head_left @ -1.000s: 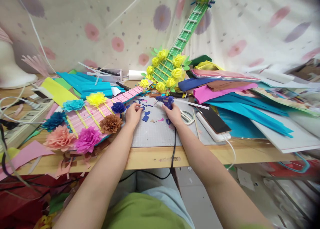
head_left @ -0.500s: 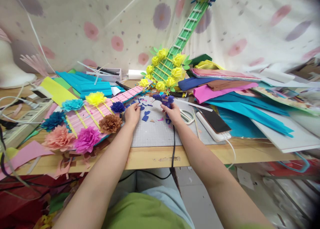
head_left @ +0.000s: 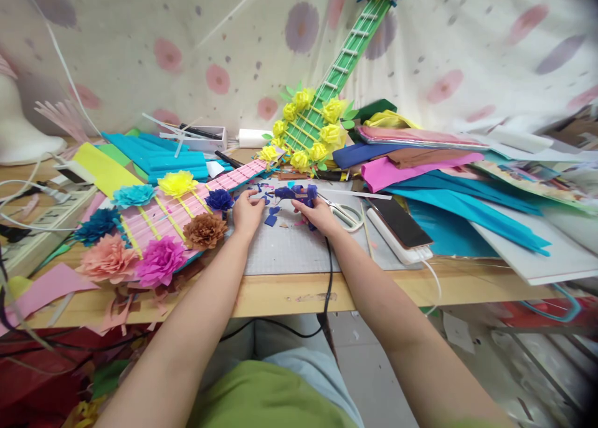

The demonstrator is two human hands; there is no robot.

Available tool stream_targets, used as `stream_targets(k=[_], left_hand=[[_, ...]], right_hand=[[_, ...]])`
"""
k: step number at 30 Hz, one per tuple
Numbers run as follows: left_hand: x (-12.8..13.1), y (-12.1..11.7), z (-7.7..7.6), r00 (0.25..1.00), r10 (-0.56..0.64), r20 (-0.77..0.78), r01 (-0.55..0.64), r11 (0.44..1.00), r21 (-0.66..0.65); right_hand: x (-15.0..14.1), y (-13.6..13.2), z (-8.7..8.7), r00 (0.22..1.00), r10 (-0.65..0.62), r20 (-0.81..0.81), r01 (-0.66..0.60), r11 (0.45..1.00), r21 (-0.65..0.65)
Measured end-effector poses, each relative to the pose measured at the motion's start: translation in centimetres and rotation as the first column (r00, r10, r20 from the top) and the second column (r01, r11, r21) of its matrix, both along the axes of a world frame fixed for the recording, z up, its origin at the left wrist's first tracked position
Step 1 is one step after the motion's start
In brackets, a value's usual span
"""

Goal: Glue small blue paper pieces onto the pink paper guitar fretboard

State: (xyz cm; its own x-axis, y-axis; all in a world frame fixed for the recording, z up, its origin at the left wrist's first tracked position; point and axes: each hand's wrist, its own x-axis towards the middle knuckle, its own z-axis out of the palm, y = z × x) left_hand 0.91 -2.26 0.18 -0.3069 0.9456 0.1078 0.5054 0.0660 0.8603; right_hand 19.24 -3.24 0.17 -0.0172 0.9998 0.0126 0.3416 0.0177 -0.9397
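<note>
My right hand (head_left: 315, 215) grips a dark blue hot glue gun (head_left: 299, 194), its nozzle pointing left toward my other hand. A long white glue stick (head_left: 357, 193) juts from the back of the gun, and a black cord (head_left: 331, 278) hangs below it. My left hand (head_left: 247, 214) is closed with thumb and fingers together beside a pink paper guitar (head_left: 161, 219); what it pinches is too small to make out. Blue paper scraps (head_left: 272, 216) lie between the hands on a grey cutting mat (head_left: 280, 253). A dark blue paper flower (head_left: 218, 199) sits on the guitar, left of my left hand.
Scissors (head_left: 348, 216) and a phone (head_left: 399, 221) on a white power bank (head_left: 397, 244) lie to the right. Coloured crepe paper (head_left: 467, 210) is piled beyond. A green paper guitar (head_left: 327, 101) with yellow flowers leans at the back. A power strip (head_left: 51, 228) stands left.
The glue gun has turned more level, its nozzle swinging left toward my left hand. My left hand has shifted slightly, its fingers still together.
</note>
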Motion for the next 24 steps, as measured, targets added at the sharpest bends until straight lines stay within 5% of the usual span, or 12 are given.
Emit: stream_targets(k=[12, 24], left_hand=[[0.05, 0.46, -0.66, 0.999, 0.039, 0.014, -0.039, 0.999, 0.033], [0.13, 0.33, -0.68, 0.995, 0.039, 0.093, -0.045, 0.997, 0.059]], right_hand=[[0.13, -0.14, 0.43, 0.978, 0.038, 0.207, -0.050, 0.997, 0.050], [0.04, -0.06, 0.38, 0.972, 0.024, 0.235, -0.045, 0.996, 0.083]])
